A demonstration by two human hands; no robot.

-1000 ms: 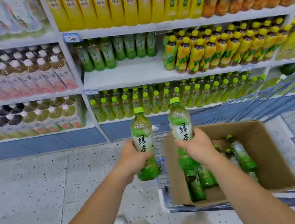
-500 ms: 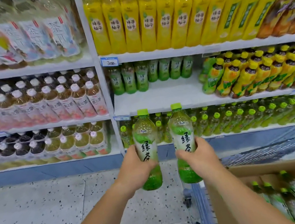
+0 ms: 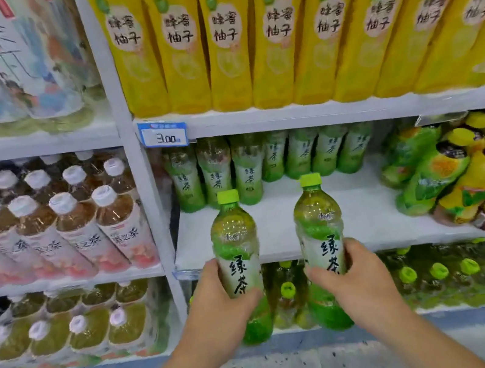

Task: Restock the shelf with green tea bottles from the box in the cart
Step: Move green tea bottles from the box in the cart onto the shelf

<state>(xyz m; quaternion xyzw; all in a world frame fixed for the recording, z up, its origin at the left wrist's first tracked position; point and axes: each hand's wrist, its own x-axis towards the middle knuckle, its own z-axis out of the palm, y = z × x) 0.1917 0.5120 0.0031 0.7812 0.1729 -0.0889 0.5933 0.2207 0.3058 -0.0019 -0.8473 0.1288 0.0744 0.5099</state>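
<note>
The left hand [image 3: 222,302] grips one green tea bottle [image 3: 236,249] round its label, and the right hand [image 3: 350,281] grips a second green tea bottle [image 3: 319,228] the same way. Both stand upright, caps up (labels facing the camera), held in the air just in front of the middle shelf [image 3: 353,220], their bases below its front edge. This looks like the placing step: bottles in hand, not yet set down. A row of matching bottles [image 3: 245,170] stands at the back of that shelf, with bare white board before it. The next move likely calls for raising both bottles over the lip and sliding them back against that row, keeping clear of the yellow-capped bottles [image 3: 457,173] leaning at the right.
</note>
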